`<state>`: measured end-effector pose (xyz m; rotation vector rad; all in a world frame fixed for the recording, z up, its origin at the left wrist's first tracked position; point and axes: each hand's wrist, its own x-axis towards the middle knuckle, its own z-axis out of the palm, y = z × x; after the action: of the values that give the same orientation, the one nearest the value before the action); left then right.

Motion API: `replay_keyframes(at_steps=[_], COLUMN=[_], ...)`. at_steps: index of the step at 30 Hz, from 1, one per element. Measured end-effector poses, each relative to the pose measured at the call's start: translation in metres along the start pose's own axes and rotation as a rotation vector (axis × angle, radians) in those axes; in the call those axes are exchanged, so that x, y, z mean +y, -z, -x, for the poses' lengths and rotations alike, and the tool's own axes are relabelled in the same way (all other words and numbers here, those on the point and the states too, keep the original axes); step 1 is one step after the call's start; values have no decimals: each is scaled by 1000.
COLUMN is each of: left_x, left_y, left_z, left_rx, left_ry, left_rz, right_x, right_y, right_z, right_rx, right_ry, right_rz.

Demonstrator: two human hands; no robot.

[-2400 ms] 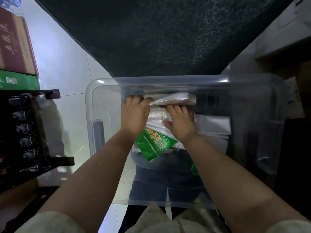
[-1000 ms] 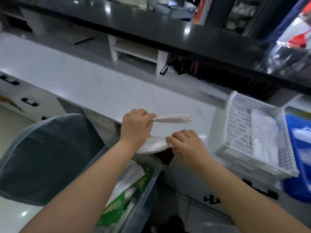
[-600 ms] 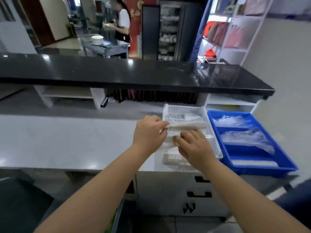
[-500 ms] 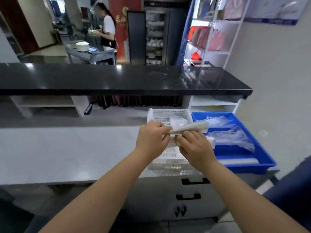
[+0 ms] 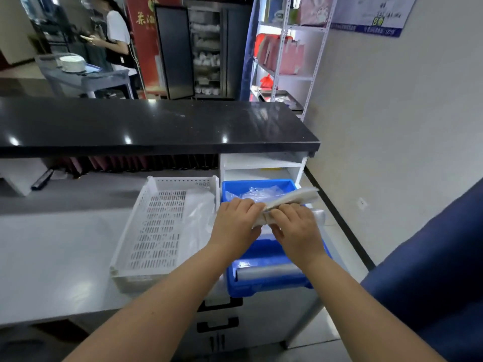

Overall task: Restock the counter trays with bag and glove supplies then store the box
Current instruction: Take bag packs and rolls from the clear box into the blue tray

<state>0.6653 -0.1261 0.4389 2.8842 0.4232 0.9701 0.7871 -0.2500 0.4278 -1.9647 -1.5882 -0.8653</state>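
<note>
Both hands hold a folded white stack of plastic bags (image 5: 292,198) above the blue tray (image 5: 257,286). My left hand (image 5: 236,222) grips its left end and my right hand (image 5: 295,226) pinches it from the right; the stack's far end sticks out to the upper right. The blue tray holds clear plastic bags (image 5: 258,193) at its far end and a clear roll (image 5: 269,273) at its near end. A white slotted tray (image 5: 156,226) stands just left of it, with thin clear plastic lying along its right side. The storage box is out of view.
Both trays sit on a pale counter (image 5: 52,252) with black-handled drawers (image 5: 218,325) below. A black raised ledge (image 5: 146,124) runs behind, with a white cubby (image 5: 261,165) under it. A person (image 5: 115,35) stands beyond. A dark blue chair (image 5: 431,270) is at right.
I lifted the bag stack out of the clear box on the floor, brought it up over the counter, and carried it rightward from above the white tray to above the blue tray.
</note>
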Motion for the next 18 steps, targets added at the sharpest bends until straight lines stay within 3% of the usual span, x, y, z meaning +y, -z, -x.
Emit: replay_keyframes(at_steps=[5, 8, 18], left_x=[-29, -54, -106], left_y=[-26, -40, -94], left_z=[-30, -41, -79], left_rx=[-47, -102, -85], left_ry=[84, 109, 60], left_rz=[-66, -90, -16], right_x=[38, 51, 76], right_y=[-29, -48, -105], right_z=[-4, 5, -4], right_rx=[51, -23, -730], right_ry=[28, 24, -149], right_rz=[57, 13, -120])
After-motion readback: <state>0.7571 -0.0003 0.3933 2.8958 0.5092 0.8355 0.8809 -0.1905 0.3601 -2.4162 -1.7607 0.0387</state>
